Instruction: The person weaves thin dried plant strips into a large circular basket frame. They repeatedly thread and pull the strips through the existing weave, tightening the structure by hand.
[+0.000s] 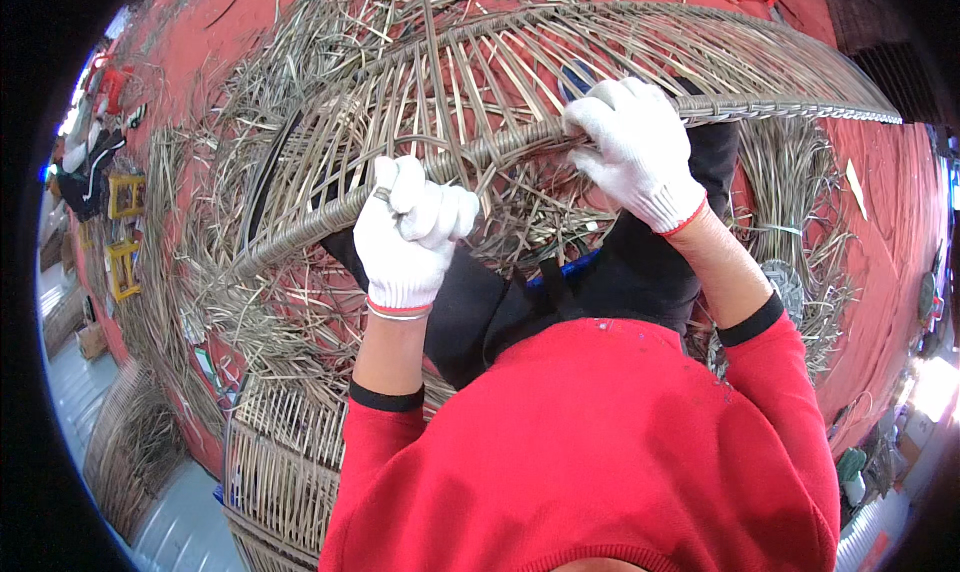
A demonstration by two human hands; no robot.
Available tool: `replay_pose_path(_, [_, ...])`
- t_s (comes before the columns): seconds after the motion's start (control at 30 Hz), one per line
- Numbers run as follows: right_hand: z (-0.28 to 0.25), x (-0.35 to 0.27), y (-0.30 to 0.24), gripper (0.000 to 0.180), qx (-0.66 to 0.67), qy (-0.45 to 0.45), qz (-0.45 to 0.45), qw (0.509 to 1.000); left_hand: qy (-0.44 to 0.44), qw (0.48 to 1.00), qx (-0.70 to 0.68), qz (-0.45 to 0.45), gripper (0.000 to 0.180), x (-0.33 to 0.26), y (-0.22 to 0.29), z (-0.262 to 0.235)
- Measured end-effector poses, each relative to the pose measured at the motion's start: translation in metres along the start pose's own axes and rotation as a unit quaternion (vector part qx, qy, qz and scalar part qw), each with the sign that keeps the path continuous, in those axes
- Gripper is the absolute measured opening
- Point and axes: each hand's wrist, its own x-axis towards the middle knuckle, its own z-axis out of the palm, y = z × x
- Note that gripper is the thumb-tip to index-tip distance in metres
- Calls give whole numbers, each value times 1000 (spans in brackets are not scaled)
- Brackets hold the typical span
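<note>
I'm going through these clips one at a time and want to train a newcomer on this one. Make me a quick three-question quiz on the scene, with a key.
1. Multiple choice: What colour is the glove on the left hand?
A. black
B. yellow
C. white

2. True or false: The right hand is held well clear of the wrapped rim of the woven piece.

3. Fill in the blank: The bundle of strands with a pale tie lies toward the ____ side of the picture.

Key:
1. C
2. False; its fingers close over the rim.
3. right
</note>
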Motion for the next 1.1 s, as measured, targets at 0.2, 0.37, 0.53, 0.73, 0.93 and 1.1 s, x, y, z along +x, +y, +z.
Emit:
replay_pose_path(0.2, [0,-4,-2,36,-7,24,-8,1000,-18,1000,-16,15,49,-5,-9,0])
replay_pose_path(0.37, [6,2,-21,35,52,76,-47,995,12,999,17,38,48,-8,-9,1])
replay_pose_path(0.53, [29,8,-40,11,18,62,-90,994,-12,999,-13,45,47,-9,-7,2])
replay_pose_path(0.73, [-3,-9,-6,21,43,79,-79,993,-41,997,-40,48,46,-9,-4,3])
replay_pose_path(0.93, [-18,-32,48,42,-2,58,13,998,2,995,-45,86,46,-21,-13,4])
replay_pose_path(1.1, [-3,-45,53,39,0,81,30,996,28,993,-73,93,47,-28,-15,-1])
